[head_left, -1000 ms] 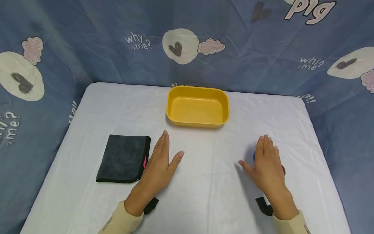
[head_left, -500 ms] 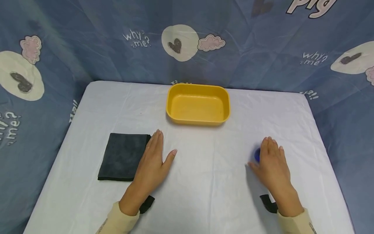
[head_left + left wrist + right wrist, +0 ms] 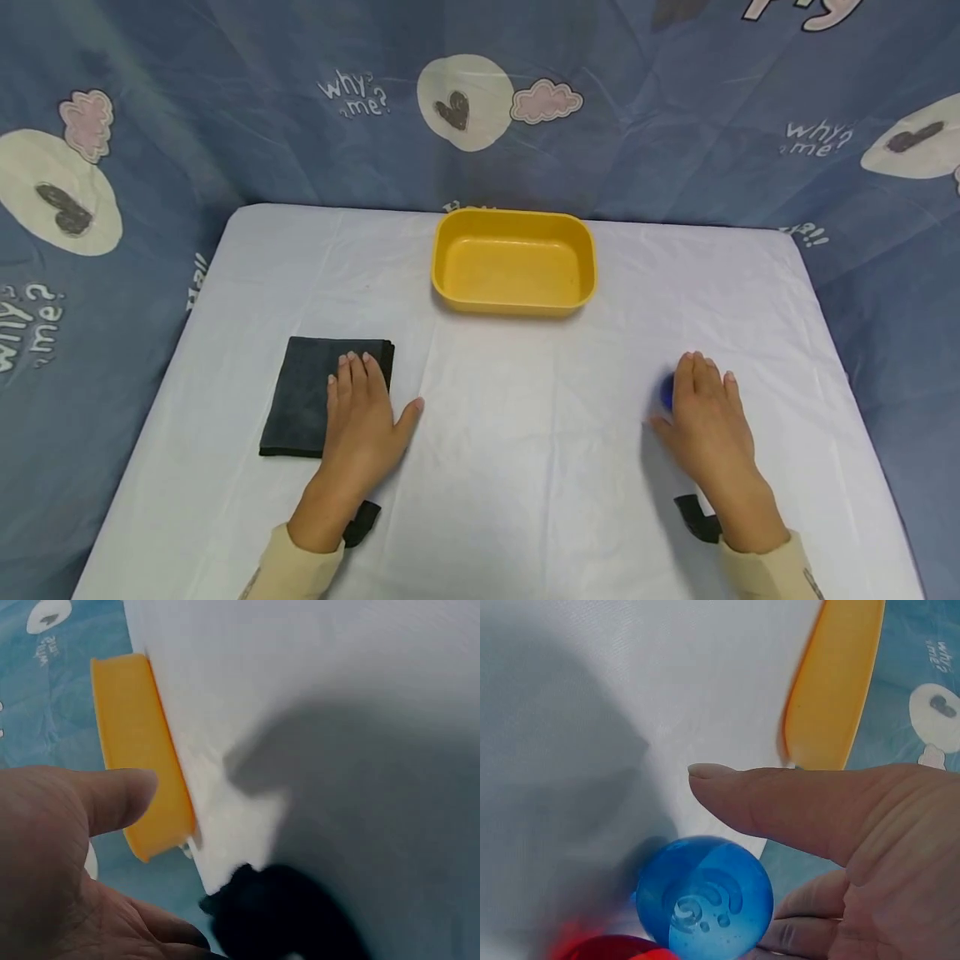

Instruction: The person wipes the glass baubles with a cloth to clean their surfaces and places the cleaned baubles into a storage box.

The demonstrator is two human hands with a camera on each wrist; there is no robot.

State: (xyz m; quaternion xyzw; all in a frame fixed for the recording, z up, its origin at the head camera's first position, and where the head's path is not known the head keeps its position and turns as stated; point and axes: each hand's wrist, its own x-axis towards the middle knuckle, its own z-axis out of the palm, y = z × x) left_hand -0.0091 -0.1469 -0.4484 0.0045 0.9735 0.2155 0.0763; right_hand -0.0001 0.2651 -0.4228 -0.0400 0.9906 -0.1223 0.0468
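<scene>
Where hands (image 3: 363, 417) hover, cloth (image 3: 303, 392) and ball (image 3: 705, 896) beneath.

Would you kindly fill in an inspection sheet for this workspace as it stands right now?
Surface: table under a creased white sheet.
Job's things: folded dark cloth at left; blue ball and a red ball close together at right.
Clutter: yellow tub at the far middle, nothing seen inside.
Hands: left hand lies flat with straight fingers over the cloth's right part; right hand arches over the balls, contact unclear.
Cables: nothing seen; black wrist straps only.
Surroundings: blue printed fabric backdrop behind and beside.
</scene>
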